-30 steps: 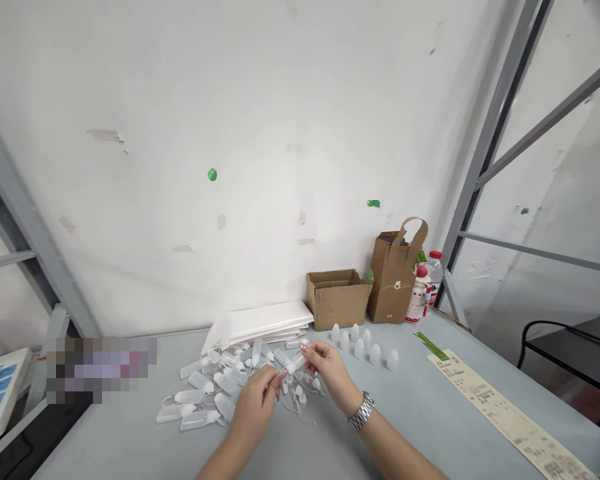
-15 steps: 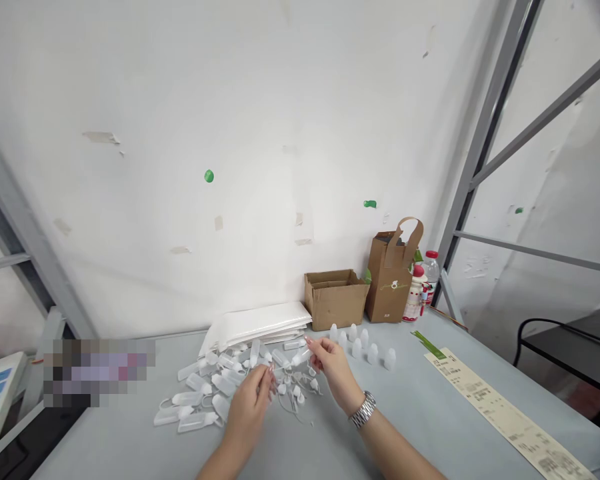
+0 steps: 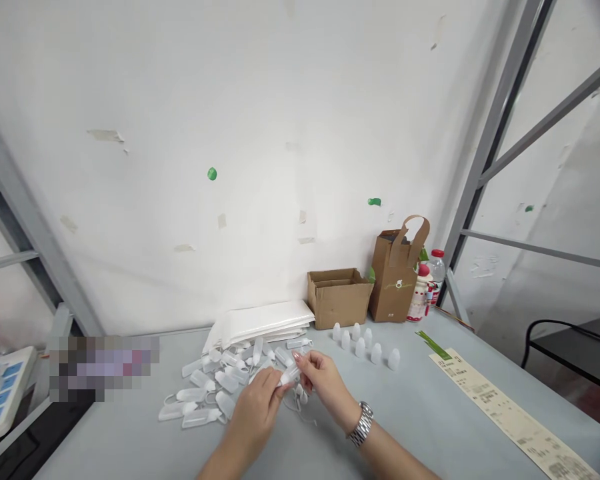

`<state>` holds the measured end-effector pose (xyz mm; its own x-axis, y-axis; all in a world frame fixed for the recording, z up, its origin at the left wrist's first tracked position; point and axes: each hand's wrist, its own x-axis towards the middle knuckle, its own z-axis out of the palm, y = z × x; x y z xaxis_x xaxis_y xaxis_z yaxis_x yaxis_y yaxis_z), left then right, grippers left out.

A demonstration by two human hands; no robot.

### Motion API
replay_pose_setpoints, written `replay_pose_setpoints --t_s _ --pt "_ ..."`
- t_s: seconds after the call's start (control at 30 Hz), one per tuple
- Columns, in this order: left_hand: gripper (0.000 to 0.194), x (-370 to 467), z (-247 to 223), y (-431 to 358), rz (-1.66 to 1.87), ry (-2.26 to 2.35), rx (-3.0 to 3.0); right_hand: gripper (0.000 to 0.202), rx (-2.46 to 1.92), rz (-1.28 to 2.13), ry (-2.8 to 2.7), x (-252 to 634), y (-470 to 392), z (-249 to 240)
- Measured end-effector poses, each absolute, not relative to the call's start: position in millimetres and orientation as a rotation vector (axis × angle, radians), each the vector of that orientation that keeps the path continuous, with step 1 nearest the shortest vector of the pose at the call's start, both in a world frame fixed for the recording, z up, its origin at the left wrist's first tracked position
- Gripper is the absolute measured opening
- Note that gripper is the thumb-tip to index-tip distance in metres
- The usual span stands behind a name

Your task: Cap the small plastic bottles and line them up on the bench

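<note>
A small translucent plastic tube [image 3: 291,373] is between my two hands, just above the table. My left hand [image 3: 258,408] is closed, pinching the tube's white lower end. The thumb and fingers of my right hand [image 3: 326,381] close on its upper end; a metal watch is on that wrist. To the left and behind lies a pile of similar clear tubes [image 3: 200,418], some with looped cords. Small white caps with thin cords [image 3: 301,395] lie under the hands, partly hidden by them. Several frosted thimble-shaped pieces [image 3: 360,348] stand upright to the right.
White flat envelopes [image 3: 260,323] are stacked against the wall behind the pile. Further right stand a cardboard box [image 3: 340,307], a brown paper bag [image 3: 393,293] and bottles [image 3: 436,273]. A long printed paper strip [image 3: 510,413] lies at right; a power strip [image 3: 5,393] is far left.
My hands were apart, the right one holding a tube and the left one pinching something small. They have come together, and both now grip the tube. The view has shifted slightly.
</note>
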<state>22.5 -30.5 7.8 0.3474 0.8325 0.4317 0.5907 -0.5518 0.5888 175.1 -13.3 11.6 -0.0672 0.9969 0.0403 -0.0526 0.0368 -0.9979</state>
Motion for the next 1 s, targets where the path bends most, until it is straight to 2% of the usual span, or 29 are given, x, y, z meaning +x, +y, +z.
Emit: replay_pose_setpoints --t_s 0.27,0.47,0.63,0.77,0.83,0.93,1.0 --pt "0.050 34 9 -23 0.998 1.104 1.359 0.037 -0.894 1.230 -1.454 187 -17 30" --pt "0.054 35 6 -18 0.989 1.068 1.285 0.041 -1.084 1.204 -1.547 192 -14 28" --pt "0.056 39 1 -10 0.909 1.040 1.106 0.031 -1.075 1.053 -1.652 201 -15 37" --pt "0.056 41 5 -10 0.885 1.015 1.108 0.038 -1.210 1.127 -1.680 202 -15 40" --pt "0.056 42 11 -13 0.826 0.983 1.061 0.033 -1.217 1.130 -1.736 203 -16 39" --pt "0.053 42 22 -16 0.679 0.907 0.888 0.015 -1.196 0.903 -1.801 206 -17 39" --pt "0.050 41 25 -15 0.598 0.860 0.776 0.011 -1.178 0.741 -1.861 209 -17 40"
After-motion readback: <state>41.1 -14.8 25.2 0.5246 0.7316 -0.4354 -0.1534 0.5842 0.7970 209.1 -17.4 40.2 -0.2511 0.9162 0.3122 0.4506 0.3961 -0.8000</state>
